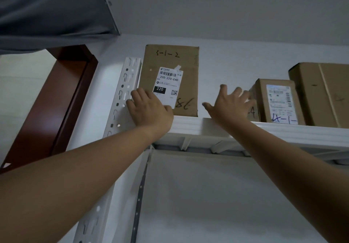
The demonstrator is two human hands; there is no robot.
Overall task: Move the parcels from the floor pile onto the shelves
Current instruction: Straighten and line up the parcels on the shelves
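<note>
A flat brown cardboard parcel point(186, 63) with a white shipping label and handwritten "3-1-2" stands upright on the top white shelf point(188, 123), against the wall. My left hand point(149, 108) lies flat on its lower left corner, fingers straight, beside the white shelf upright point(122, 91). My right hand point(229, 107) hovers with spread fingers in the gap to the parcel's right, holding nothing, close to a small labelled box point(277, 101).
A larger brown carton point(324, 93) stands at the far right of the same shelf. A dark red door frame point(62, 101) rises at left. Below the shelf is a white wall and a perforated post point(139, 195).
</note>
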